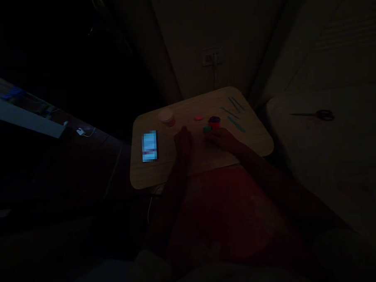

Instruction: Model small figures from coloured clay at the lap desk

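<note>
The scene is very dark. On a small light wooden table (164,175), my left hand (183,140) rests near the middle; its fingers look curled, but what they hold is lost in the dark. My right hand (221,138) lies just to the right, touching a small green lump (207,129). A red and purple lump (214,122) sits right behind it. A pink piece (198,118) lies a little farther back.
A lit phone (149,146) lies at the table's left. A pink-white tub (166,117) stands behind it. Several thin teal tools (235,112) lie at the back right. Scissors (319,115) rest on a pale surface to the right. A wall socket (212,57) is behind.
</note>
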Action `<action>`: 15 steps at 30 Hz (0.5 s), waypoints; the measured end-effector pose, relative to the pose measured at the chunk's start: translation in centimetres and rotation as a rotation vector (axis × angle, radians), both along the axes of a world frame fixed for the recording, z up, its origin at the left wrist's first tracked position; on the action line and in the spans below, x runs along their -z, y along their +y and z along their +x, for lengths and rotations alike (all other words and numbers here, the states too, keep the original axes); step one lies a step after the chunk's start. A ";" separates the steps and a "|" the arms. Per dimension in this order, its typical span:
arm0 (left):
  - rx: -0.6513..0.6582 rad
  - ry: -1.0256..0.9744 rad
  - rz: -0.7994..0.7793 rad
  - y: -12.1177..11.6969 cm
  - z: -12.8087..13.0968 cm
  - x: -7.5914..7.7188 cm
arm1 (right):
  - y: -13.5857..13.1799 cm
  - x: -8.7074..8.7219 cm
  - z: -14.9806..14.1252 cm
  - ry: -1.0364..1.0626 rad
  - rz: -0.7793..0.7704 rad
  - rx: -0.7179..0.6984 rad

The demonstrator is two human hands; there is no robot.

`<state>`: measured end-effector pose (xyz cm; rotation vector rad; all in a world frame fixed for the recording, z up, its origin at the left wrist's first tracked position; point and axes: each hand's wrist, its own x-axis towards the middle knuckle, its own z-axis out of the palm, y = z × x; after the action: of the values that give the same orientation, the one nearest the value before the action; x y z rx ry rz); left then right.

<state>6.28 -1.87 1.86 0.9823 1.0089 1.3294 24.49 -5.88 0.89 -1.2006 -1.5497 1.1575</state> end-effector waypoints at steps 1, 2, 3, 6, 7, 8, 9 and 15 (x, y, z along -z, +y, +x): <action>0.011 -0.040 0.039 0.3 -0.1 0.1 | 0.0 0.0 0.0 -0.004 -0.004 0.000; 0.018 -0.070 0.076 0.5 -0.2 0.2 | 0.0 0.0 0.0 -0.010 -0.003 -0.001; 0.026 -0.093 0.104 0.7 -0.2 0.2 | 0.0 0.1 0.0 -0.014 0.002 -0.004; 0.064 -0.131 0.100 0.8 -0.3 0.3 | 0.2 0.3 0.0 -0.014 0.013 -0.003; 0.081 -0.136 0.087 0.8 -0.3 0.3 | 0.2 0.4 -0.1 -0.013 0.012 -0.002; 0.094 -0.142 0.076 0.7 -0.2 0.3 | 0.2 0.4 0.0 -0.016 0.011 -0.002; 0.096 -0.143 0.061 0.7 -0.2 0.2 | 0.2 0.5 0.0 -0.021 0.011 -0.002; -0.026 -0.190 -0.072 0.8 -0.7 0.0 | 0.2 0.1 0.1 -0.054 0.039 -0.008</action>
<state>5.53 -1.09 1.90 0.7752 0.9203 1.3713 24.54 -5.69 0.74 -1.2098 -1.6122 1.1027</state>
